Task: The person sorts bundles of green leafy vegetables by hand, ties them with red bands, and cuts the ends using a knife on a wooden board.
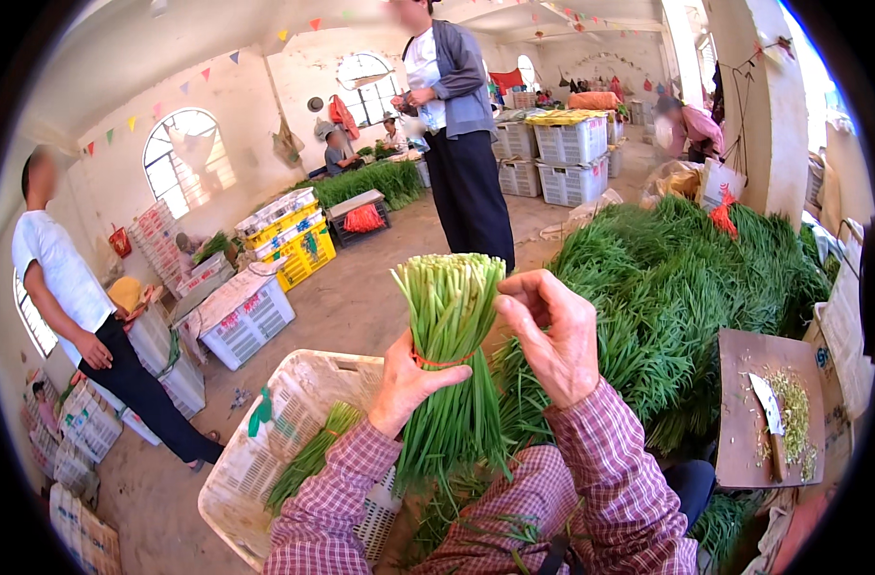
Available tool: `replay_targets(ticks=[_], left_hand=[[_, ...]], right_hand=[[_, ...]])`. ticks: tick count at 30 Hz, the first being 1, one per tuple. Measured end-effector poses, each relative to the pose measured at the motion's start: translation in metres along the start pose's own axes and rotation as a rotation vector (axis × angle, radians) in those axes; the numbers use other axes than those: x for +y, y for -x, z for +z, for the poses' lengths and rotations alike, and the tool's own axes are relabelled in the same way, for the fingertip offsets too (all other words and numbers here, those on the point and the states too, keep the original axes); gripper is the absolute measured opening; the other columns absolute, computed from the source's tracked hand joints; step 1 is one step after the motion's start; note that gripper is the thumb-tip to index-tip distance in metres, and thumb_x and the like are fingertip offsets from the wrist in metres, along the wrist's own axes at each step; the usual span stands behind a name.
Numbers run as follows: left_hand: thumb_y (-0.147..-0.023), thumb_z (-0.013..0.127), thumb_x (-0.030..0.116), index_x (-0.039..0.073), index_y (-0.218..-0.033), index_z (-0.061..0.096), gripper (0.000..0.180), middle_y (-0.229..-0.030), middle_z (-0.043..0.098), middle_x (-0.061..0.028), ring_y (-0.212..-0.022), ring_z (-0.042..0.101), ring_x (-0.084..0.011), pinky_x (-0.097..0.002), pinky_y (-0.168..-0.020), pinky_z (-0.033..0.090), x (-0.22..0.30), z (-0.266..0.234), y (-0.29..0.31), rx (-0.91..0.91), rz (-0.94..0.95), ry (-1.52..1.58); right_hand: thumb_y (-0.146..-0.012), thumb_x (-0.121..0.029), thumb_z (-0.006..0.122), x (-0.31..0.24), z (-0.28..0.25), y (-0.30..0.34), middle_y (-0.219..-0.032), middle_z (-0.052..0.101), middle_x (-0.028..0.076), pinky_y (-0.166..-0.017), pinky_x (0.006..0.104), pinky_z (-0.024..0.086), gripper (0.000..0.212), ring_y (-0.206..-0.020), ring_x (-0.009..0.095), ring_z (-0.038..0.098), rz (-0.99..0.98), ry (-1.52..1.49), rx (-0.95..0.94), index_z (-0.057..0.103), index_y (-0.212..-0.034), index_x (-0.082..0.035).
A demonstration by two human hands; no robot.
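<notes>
My left hand (404, 383) is wrapped round an upright bunch of garlic chives (452, 331), just at the red band (442, 362) that ties it. The pale cut ends point up, level with one another, and the green leaves hang down over my lap. At the bunch's upper right edge, my right hand (552, 335) has its thumb and forefinger drawn together against the stalks. Whatever lies between those fingertips is too small to make out. Below my left forearm, another tied bunch (313, 455) lies in a white plastic crate (228, 479).
A large heap of loose chives (686, 297) rises at my right. Beside it, a knife (768, 407) lies with chopped bits on a brown board (744, 364). One person (456, 105) stands ahead, another (68, 278) at left. Stacked crates (571, 149) stand farther back.
</notes>
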State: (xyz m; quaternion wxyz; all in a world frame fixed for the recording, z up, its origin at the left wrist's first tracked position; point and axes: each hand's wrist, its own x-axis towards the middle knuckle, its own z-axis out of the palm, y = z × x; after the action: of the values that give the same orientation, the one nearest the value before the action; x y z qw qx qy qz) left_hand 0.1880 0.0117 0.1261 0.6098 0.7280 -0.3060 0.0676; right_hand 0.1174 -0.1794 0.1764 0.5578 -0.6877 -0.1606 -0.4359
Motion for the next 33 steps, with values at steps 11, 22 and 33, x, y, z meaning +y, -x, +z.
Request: replay_targets(ticks=[11, 22, 33], left_hand=[[-0.066, 0.084, 0.011, -0.002, -0.127, 0.053, 0.069, -0.117, 0.065, -0.0097, -0.107, 0.061, -0.0165, -0.0323, -0.098, 0.046, -0.019, 0.005, 0.012, -0.180, -0.033, 0.019], [-0.068, 0.080, 0.006, 0.000, -0.126, 0.055, 0.063, -0.118, 0.064, -0.0076, -0.109, 0.059, -0.0152, -0.0316, -0.099, 0.044, -0.009, -0.010, 0.029, -0.353, -0.327, 0.034], [-0.060, 0.084, 0.030, 0.002, -0.118, 0.059, 0.068, -0.098, 0.070, -0.0166, -0.091, 0.069, -0.0281, -0.0367, -0.083, 0.051, -0.051, -0.006, 0.048, -0.189, -0.064, -0.287]], right_hand=[[-0.091, -0.015, 0.064, 0.040, -0.020, -0.025, -0.066, 0.058, 0.000, -0.054, 0.0245, 0.046, 0.017, -0.059, 0.007, 0.053, 0.160, -0.109, 0.243, 0.062, -0.086, 0.001], [-0.083, -0.022, 0.071, 0.067, 0.009, 0.030, -0.092, 0.059, 0.011, -0.077, 0.0346, 0.047, 0.032, -0.087, 0.023, 0.059, 0.058, 0.132, -0.179, 0.064, -0.107, -0.002], [-0.080, -0.018, 0.073, 0.043, -0.002, 0.039, -0.079, 0.056, 0.006, -0.061, 0.0342, 0.048, 0.017, -0.073, 0.020, 0.057, -0.108, 0.424, -0.044, 0.063, -0.087, -0.007]])
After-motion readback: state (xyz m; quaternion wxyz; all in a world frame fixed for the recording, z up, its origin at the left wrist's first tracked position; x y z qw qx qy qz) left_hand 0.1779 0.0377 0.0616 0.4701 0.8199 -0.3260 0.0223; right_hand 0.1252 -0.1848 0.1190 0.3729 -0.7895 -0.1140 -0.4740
